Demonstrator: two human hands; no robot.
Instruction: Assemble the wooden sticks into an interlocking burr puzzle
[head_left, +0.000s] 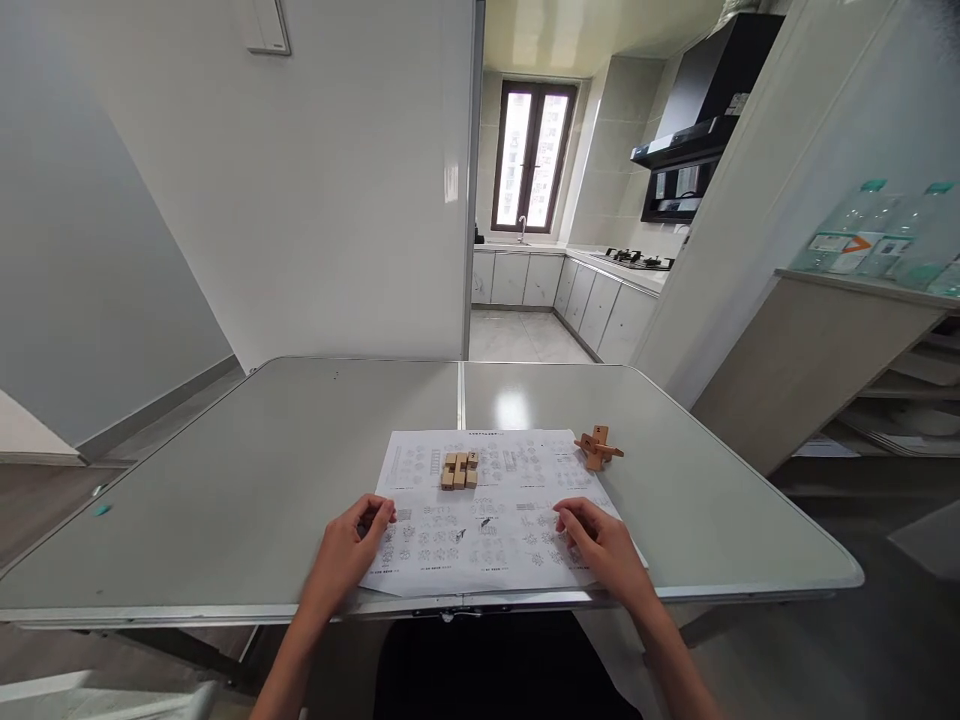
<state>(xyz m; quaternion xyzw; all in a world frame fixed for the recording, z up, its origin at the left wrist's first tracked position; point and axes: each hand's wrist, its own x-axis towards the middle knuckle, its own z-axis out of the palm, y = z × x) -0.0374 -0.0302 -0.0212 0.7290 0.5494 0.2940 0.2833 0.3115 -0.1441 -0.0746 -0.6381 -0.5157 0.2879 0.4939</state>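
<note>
A printed instruction sheet (495, 505) lies flat on the grey folding table (247, 480). My left hand (349, 550) rests on the sheet's near left corner, fingers curled, with nothing visible in them. My right hand (604, 548) lies on the near right part of the sheet, fingers loosely bent, also holding nothing. On the sheet's far middle sits a small cluster of wooden puzzle blocks (460, 470). An assembled wooden cross-shaped puzzle (598, 447) stands at the sheet's far right corner. Both hands are well short of the wooden pieces.
The table has a centre seam (460, 395) and rounded metal edges. A counter (832, 340) with plastic water bottles (862, 230) stands to the right. Behind the table is a white wall, and a doorway opens onto a kitchen (570, 280).
</note>
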